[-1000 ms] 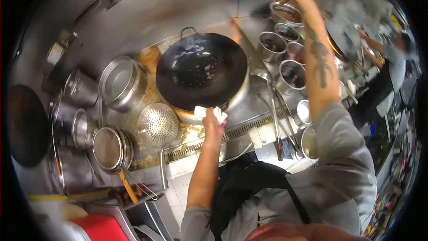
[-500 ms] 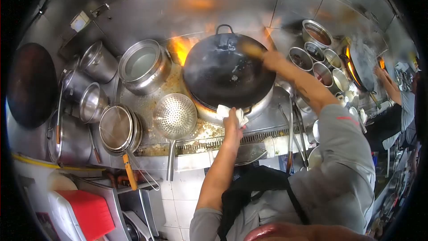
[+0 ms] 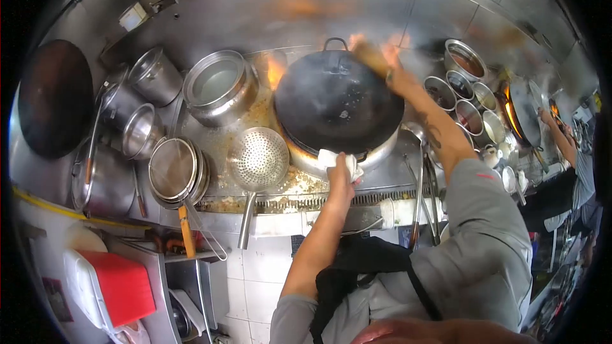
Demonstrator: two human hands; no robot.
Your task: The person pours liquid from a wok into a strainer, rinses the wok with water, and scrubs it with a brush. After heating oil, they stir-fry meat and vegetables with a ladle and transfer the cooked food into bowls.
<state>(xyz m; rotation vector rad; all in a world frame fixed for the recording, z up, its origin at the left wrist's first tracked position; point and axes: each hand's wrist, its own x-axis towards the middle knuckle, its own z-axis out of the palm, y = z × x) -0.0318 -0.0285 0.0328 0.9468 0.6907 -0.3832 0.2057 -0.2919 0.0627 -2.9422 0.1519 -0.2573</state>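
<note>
A large black wok (image 3: 331, 105) sits on the burner ring in front of me, with flames (image 3: 275, 71) behind its left side. A few pale drops or bits and some haze show inside it. With my left hand (image 3: 343, 177) I grip a folded white cloth (image 3: 329, 158) at the wok's near rim, by the handle there. My right hand (image 3: 398, 76) is closed around a tan wok brush (image 3: 371, 57), smeared by motion, at the far right rim.
Left of the wok are a pot of liquid (image 3: 220, 86), a perforated ladle (image 3: 258, 159) and stacked strainers (image 3: 173, 169). Sauce containers (image 3: 468, 118) cluster at right, with long-handled tools (image 3: 422, 191) nearer. Beyond them, another person's arm (image 3: 561, 134) works at a flaming wok (image 3: 517, 114).
My right hand has moved the brush from inside the wok to its far right rim. The view has shifted slightly, and the flame behind the wok looks smaller. My left hand stays at the near rim.
</note>
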